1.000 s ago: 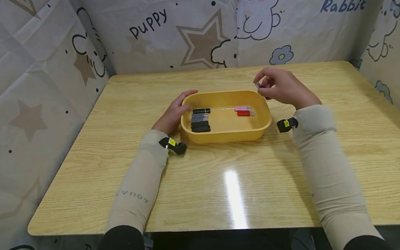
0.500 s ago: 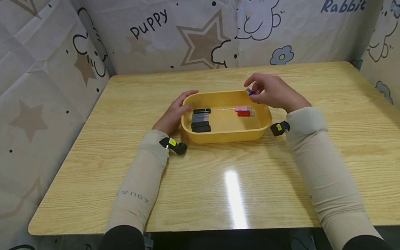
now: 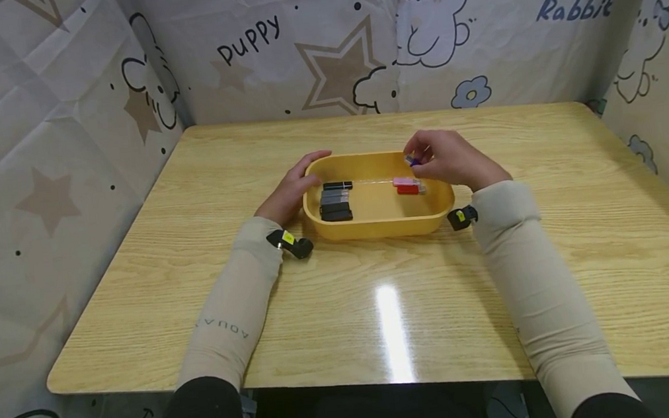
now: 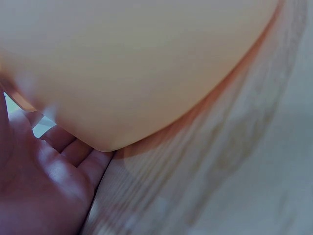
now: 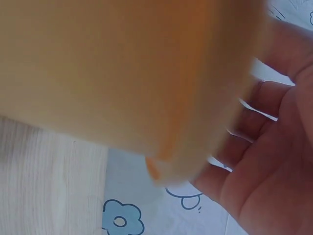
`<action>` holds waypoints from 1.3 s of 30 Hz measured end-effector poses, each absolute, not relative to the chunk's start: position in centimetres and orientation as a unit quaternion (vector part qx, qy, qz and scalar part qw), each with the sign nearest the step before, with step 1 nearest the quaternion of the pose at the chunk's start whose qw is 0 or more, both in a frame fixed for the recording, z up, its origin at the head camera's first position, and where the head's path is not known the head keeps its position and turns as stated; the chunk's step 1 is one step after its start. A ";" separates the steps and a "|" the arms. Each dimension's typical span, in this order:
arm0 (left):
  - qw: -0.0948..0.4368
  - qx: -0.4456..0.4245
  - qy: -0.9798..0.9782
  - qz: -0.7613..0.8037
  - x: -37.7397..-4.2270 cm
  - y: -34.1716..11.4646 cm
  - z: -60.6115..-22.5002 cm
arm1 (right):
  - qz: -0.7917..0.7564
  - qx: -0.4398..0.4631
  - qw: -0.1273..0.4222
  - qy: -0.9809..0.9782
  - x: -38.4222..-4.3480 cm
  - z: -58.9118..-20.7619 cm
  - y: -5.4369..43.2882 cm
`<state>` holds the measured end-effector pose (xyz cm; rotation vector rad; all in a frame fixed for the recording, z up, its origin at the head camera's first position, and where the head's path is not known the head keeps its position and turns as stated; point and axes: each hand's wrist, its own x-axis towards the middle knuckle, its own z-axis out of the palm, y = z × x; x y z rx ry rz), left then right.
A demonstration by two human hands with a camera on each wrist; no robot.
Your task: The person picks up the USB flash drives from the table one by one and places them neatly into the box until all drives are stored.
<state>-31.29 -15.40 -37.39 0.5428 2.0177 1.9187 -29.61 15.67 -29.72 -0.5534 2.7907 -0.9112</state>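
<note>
A yellow oval tub (image 3: 372, 229) sits on the table, its end wall (image 4: 146, 63) filling much of the left wrist view. My left hand (image 3: 292, 189) holds the tub's left end, thumb at the rim and fingers along the outside. Over the far right part of the tub, my right hand (image 3: 452, 159) pinches a small purple USB stick (image 3: 413, 161) with a silvery end. Below it in the tub lie a pink USB stick (image 3: 406, 181) and a red one (image 3: 408, 190). Several black and grey sticks (image 3: 334, 201) form a stack-like row at the left end.
The light wooden table (image 3: 246, 296) reaches all round the tub. Printed fabric walls (image 3: 262, 69) enclose its back and sides. In the right wrist view the tub's wall (image 5: 98, 73) blocks sight of what the fingertips hold.
My right hand has moved left and down with the purple USB stick, from beyond the tub's right rim to over its inside. The left hand and tub have stayed put.
</note>
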 end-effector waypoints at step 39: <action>0.144 0.189 0.713 0.660 -32.1 -15.4 -38.1 | -0.247 -0.221 0.082 0.940 -30.2 -31.6 14.4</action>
